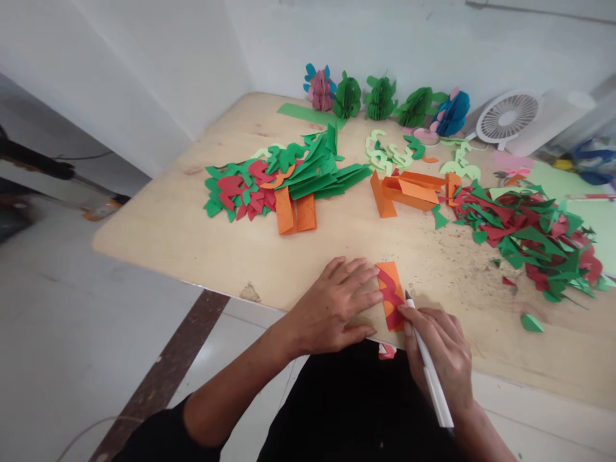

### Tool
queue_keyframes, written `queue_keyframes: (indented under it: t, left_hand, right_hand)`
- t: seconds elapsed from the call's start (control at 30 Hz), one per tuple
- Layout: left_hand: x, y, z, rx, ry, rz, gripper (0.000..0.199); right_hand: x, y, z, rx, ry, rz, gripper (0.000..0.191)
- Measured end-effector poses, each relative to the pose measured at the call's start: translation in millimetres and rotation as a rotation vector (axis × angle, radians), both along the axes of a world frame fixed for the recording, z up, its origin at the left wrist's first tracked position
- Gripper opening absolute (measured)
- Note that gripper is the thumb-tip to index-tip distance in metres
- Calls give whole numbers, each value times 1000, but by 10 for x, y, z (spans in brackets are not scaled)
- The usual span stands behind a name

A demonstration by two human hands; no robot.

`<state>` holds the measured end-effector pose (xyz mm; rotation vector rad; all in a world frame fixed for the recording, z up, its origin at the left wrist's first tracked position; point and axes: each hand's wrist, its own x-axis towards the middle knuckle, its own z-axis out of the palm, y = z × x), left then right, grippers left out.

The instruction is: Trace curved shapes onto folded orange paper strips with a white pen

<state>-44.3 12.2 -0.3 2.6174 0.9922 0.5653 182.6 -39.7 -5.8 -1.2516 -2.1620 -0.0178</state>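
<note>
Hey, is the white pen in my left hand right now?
No, the right hand holds the white pen, while the left hand lies on the table.

Place: a paper-craft workspace; whether home or workshop is unclear.
Table (158,224): pale wood, stained near its front edge, its back edge by a white wall (274,38).
Paper figures (380,99): folded, colourful, lined along the back edge.
Scraps (534,231): red and green offcuts heaped toward the right edge.
Fan (510,118): small, white, near the back edge.
Floor (228,346): pale tiles.
</note>
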Motion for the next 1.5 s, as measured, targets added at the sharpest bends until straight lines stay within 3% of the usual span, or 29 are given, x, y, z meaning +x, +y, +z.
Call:
queue_keyframes:
  t: [1.27, 1.5]
  left_hand:
    - [14, 24, -14, -43, 51, -36, 49]
    - [104, -47, 51, -87, 69, 43, 54]
  right_hand:
    - [-18, 4, 24, 11, -20, -7, 25]
    - [-19, 7, 21, 9, -9, -20, 23]
